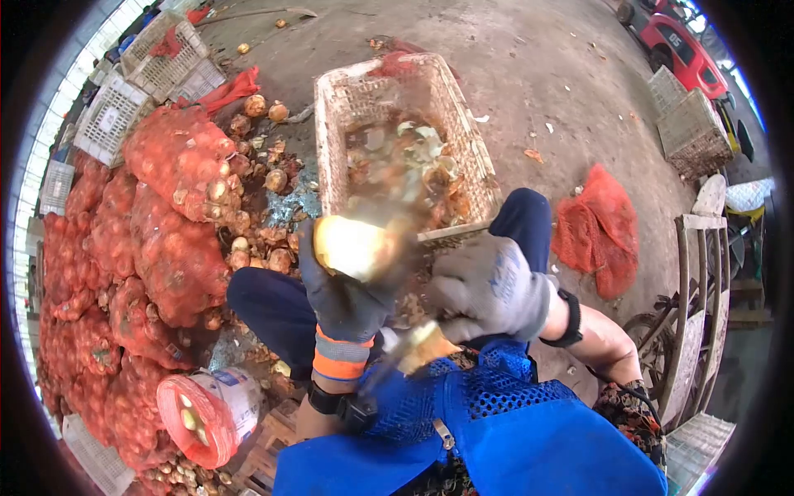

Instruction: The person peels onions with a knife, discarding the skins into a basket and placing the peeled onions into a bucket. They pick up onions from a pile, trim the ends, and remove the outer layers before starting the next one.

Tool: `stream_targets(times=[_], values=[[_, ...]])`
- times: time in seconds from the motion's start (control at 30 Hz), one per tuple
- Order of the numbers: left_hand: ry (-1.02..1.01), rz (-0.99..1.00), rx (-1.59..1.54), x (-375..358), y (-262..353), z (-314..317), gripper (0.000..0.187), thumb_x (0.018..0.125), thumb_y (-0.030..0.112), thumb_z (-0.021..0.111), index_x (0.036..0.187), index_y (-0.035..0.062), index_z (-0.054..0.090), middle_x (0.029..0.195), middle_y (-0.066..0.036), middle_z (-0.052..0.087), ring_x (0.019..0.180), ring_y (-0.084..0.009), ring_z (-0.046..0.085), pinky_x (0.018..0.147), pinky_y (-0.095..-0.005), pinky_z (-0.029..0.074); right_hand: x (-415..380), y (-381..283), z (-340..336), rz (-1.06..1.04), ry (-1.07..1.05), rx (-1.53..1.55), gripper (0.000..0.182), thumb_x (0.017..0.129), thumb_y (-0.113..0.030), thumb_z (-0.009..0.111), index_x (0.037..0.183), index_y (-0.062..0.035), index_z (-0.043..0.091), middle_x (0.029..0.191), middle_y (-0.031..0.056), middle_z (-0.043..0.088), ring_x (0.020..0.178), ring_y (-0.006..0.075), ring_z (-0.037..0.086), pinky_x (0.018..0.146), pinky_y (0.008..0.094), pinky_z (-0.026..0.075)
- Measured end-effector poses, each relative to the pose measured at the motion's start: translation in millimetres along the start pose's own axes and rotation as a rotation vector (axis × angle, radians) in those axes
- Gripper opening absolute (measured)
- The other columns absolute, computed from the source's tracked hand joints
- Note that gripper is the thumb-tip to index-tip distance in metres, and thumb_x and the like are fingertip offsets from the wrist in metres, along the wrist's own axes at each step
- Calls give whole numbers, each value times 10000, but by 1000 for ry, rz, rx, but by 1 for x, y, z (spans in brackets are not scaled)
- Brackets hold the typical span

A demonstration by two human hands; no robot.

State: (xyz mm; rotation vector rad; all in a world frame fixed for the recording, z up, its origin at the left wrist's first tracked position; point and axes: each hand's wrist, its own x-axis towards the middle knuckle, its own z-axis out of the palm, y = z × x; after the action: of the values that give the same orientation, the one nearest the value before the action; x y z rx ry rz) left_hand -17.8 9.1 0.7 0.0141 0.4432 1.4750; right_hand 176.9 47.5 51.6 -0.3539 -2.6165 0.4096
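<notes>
My left hand (pixel 351 285), in a grey glove with an orange cuff, is closed around a pale, partly peeled onion (pixel 356 246) just above the near end of a crate. Closed too is my gloved right hand (pixel 490 283), to the right of the onion and apart from it. A blurred grey streak, which looks like a knife blade (pixel 382 374), runs down and left from it; the handle is hidden in the fist. A piece of brown onion skin (pixel 426 349) shows by the blade, in front of my blue apron (pixel 496 422).
The dirty plastic crate (pixel 324 140) between my knees holds onion peels. Red net sacks of onions (pixel 178 256) pile up at left, with loose onions (pixel 277 180) nearby. A lined bucket (pixel 240 405) holds pale onions. An onion net (pixel 600 231) lies right, near a wooden frame (pixel 691 322).
</notes>
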Motion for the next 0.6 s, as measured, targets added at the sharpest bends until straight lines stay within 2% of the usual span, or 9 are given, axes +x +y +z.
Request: stream_targets(times=[0.07, 0.13, 0.2, 0.27, 0.37, 0.4, 0.47, 0.53, 0.6], values=[[-109, -107, -169, 3, 9, -9, 725, 843, 572, 509, 1345, 62, 393, 1375, -147, 427, 1154, -378, 501, 856, -461, 519, -5, 6, -4, -69, 18, 68, 396, 761, -507, 590, 788, -114, 547, 716, 39, 514, 621, 257, 553, 538, 377, 428], [-81, -45, -134, 3, 15, -1, 761, 831, 607, 487, 1351, 60, 392, 1373, -131, 438, 1170, -373, 489, 846, -450, 523, -11, 25, -13, -1, 203, 44, 380, 784, -466, 617, 769, -94, 536, 724, 54, 522, 661, 279, 562, 560, 376, 435], [-200, -59, -208, 1, 22, 6, 782, 825, 626, 475, 1366, 69, 378, 1392, -143, 418, 1213, -337, 461, 885, -454, 504, -8, 49, -11, 377, 399, 25, 377, 752, -405, 686, 860, -72, 547, 756, 80, 555, 721, 290, 589, 587, 383, 451], [-189, -68, -172, -4, 25, 13, 766, 834, 622, 460, 1374, 85, 371, 1421, -142, 385, 1253, -303, 431, 949, -479, 459, 5, 101, 3, 488, -74, -423, 474, 714, -361, 738, 1016, -56, 536, 794, 98, 583, 770, 292, 605, 618, 386, 465], [-271, 71, -74, -2, 29, 25, 720, 855, 615, 422, 1369, 112, 389, 1409, -120, 409, 1282, -310, 404, 1014, -497, 394, 12, 106, 9, 718, -113, -436, 572, 712, -356, 736, 1146, -73, 495, 846, 104, 611, 784, 284, 620, 646, 387, 475], [-273, 79, -82, 0, 28, 25, 720, 855, 615, 422, 1369, 112, 389, 1409, -120, 409, 1282, -310, 404, 1014, -497, 394, 13, 92, 10, 752, 45, -202, 547, 723, -313, 732, 1148, -65, 493, 859, 112, 617, 770, 291, 621, 666, 374, 483], [-202, 128, -45, 2, 24, 29, 727, 858, 628, 394, 1368, 110, 391, 1387, -137, 433, 1273, -320, 412, 1005, -495, 400, 27, 59, 14, 899, 174, 325, 507, 748, -157, 722, 1173, -36, 475, 874, 63, 617, 729, 178, 620, 624, 297, 488], [-142, 103, 44, 17, 20, 18, 712, 883, 597, 371, 1364, 72, 391, 1368, -162, 448, 1244, -318, 442, 1001, -469, 403, 35, 31, 39, 713, 403, 1218, 487, 766, -79, 686, 1202, -49, 470, 914, 32, 598, 732, 123, 589, 602, 262, 484], [-88, 354, 383, 31, 10, 5, 650, 923, 498, 392, 1367, 24, 360, 1319, -168, 485, 1212, -298, 467, 989, -437, 412, 43, 8, 45, 792, 547, 1535, 484, 772, -27, 649, 1218, -57, 464, 953, 12, 589, 757, 95, 571, 627, 233, 484]])
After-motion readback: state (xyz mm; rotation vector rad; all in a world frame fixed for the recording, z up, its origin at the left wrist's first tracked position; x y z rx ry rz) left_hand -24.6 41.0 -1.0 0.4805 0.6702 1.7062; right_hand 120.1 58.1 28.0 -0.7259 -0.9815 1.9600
